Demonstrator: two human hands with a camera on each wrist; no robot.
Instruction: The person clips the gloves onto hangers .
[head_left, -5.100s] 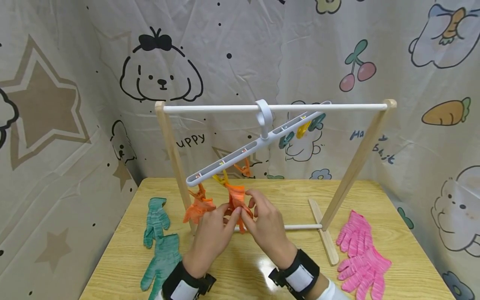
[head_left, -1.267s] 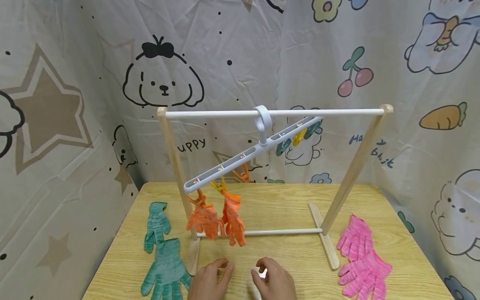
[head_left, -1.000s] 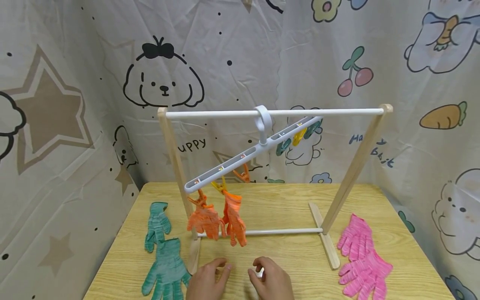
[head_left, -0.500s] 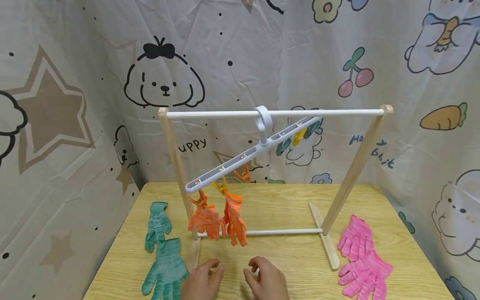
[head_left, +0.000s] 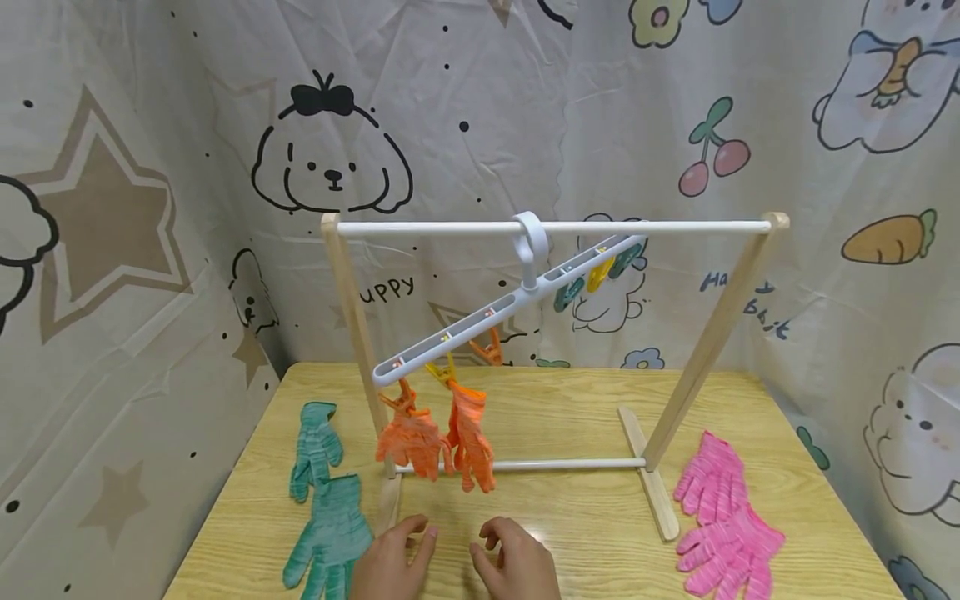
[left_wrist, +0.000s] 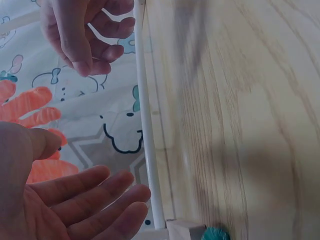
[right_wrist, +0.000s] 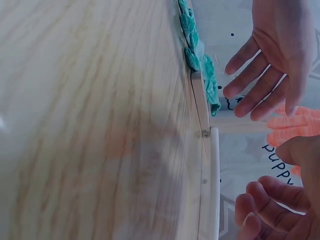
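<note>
My left hand and right hand hover apart at the table's near side, fingers relaxed and holding nothing. In the left wrist view, the left hand shows its palm and loosely bent fingers. Beyond them two orange gloves hang from a grey clip hanger. One orange glove hangs by an orange clip; the other orange glove hangs by a yellow clip. Another orange clip on the hanger grips nothing.
The hanger hooks over the white top bar of a wooden stand. Teal and yellow clips line its far end. Green gloves lie at left, pink gloves at right, on the wooden table.
Both hands have left the orange glove under the yellow clip and come back toward the near edge. It now hangs free, fingers down. Lately the hands drift slightly left.
</note>
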